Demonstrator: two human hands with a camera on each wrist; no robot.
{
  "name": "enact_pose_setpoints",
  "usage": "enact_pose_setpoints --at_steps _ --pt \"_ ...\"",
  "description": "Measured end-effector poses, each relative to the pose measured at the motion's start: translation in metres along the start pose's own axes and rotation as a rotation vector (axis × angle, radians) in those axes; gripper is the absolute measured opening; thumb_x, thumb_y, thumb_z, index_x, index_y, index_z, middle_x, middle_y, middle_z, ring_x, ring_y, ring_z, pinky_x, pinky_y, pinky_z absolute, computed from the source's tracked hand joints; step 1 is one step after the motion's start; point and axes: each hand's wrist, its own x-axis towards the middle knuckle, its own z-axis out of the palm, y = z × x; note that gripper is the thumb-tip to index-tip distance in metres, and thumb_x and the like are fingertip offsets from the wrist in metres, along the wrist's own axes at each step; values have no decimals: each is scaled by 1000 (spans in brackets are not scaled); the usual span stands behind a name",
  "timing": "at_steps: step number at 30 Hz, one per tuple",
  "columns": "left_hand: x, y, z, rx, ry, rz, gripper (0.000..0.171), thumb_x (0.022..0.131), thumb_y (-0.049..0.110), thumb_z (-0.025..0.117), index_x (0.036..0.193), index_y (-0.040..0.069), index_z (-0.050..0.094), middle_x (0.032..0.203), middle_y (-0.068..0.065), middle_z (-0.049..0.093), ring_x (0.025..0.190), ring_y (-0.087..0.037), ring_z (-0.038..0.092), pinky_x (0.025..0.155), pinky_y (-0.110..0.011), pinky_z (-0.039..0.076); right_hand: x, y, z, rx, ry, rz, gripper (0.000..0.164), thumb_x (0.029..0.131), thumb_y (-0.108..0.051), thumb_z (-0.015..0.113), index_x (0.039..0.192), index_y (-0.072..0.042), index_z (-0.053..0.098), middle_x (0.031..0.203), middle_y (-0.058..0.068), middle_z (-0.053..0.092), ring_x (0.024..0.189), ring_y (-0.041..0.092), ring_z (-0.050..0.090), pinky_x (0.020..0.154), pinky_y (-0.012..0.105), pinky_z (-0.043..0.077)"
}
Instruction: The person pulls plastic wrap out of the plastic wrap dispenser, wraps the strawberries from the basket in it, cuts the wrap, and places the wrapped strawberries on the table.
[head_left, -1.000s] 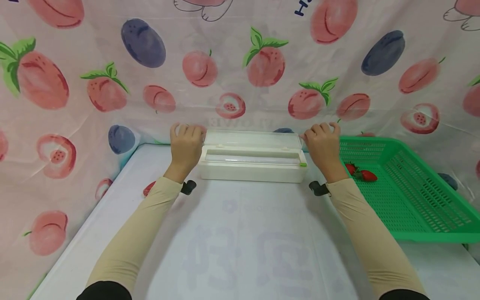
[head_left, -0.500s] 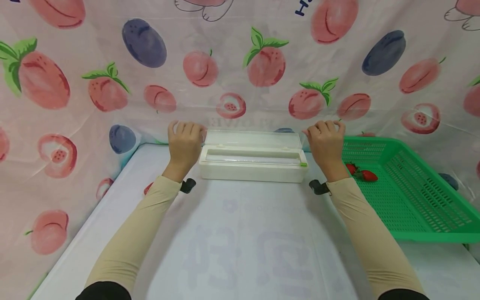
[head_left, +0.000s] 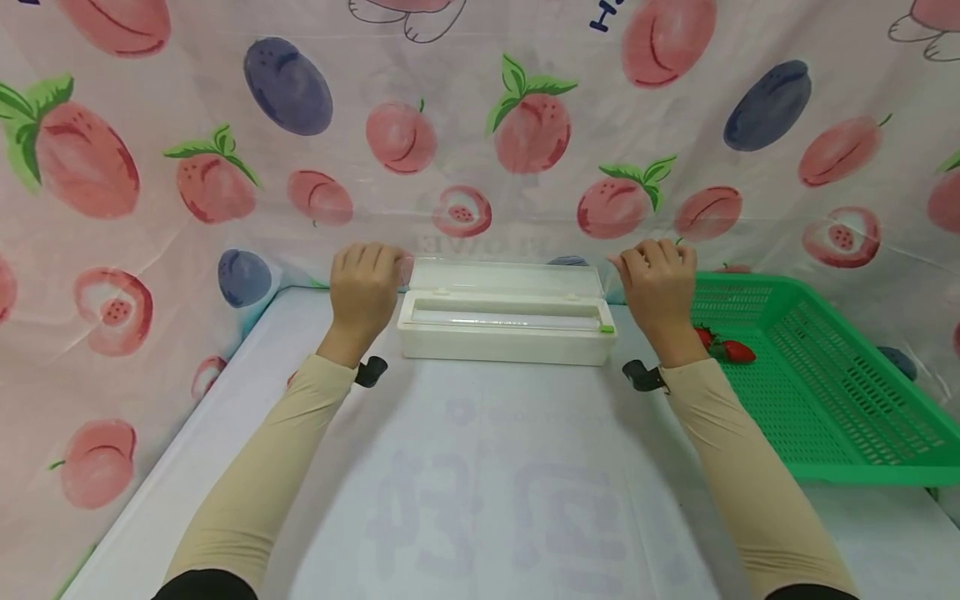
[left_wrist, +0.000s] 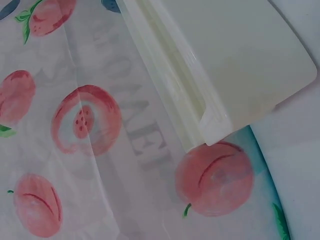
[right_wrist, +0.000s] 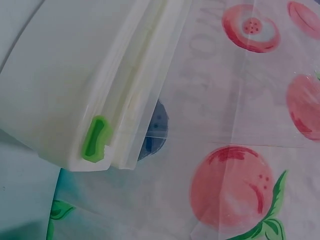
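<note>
We get soft, even light in the head view, dimmer wrist views.
Below and between the left hand and the right hand, we see soft-edged shadows on the white table; thin glints run along the pale roll midway between both hands. To us, both wrist views look grey, low in contrast and slightly soft.

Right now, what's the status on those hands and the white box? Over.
Left hand by left end of box, right hand by its right; grip on anything unclear. Box: lid open. Possible obstacle: green basket, close to right hand.
</note>
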Motion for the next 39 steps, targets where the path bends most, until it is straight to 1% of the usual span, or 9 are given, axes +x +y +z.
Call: enact_pose_setpoints --at_steps 4,12,19,25,28,31,34,36,39 --pt "0 1 -3 -13 20 -7 14 90 10 58 80 4 66 75 -12 67 75 -30 61 70 -41 47 0 -1 -5 19 19 4 49 96 -37 45 78 4 65 76 19 63 79 35 58 71 49 41" --pt "0 3 -8 -22 57 -16 13 89 8 56 79 3 63 74 -13 65 75 -31 59 69 -42 46 1 -4 -16 42 43 20 45 94 -35 50 79 4 66 76 21 63 78 36 59 72 50 42" --pt "3 3 -12 -18 67 -22 12 90 6 55 80 1 61 73 -13 64 73 -31 59 69 -42 45 3 -4 -23 28 54 5 40 92 -32 54 80 4 66 78 21 64 79 37 59 72 50 43" --pt "4 2 -15 -50 60 -30 12 91 8 55 82 1 61 76 -14 64 76 -32 59 71 -43 45 5 -4 -28 47 70 11 39 91 -31 56 80 5 67 78 22 65 78 37 59 71 50 42" --pt "6 0 -18 -74 63 -19 15 92 11 55 82 1 61 76 -14 64 76 -32 58 71 -43 44 6 -5 -31 65 70 13 40 91 -31 56 81 5 67 77 22 64 76 38 58 71 50 41" --pt "7 -3 -23 -125 61 35 16 91 10 55 80 0 59 74 -15 62 74 -33 57 71 -44 43 6 -4 -36 106 71 1 42 93 -32 55 80 5 67 74 22 62 74 37 57 71 50 40" --pt "6 -8 -29 -214 37 134 12 89 5 54 80 -1 57 74 -15 60 73 -33 57 71 -45 44 3 -4 -43 155 84 -35 43 94 -33 53 77 5 66 71 21 61 71 37 56 71 50 40" --pt "3 -12 -35 -289 21 205 9 86 3 53 79 -1 57 74 -15 59 72 -32 57 72 -46 44 0 -3 -49 189 92 -84 43 94 -32 53 74 5 65 69 21 60 69 36 56 70 51 41" --pt "-4 -15 -44 -390 -5 314 10 83 3 49 76 0 56 72 -13 59 70 -28 57 72 -44 46 -5 -2 -62 255 75 -179 42 94 -30 55 71 4 65 66 19 59 66 35 56 68 51 41"
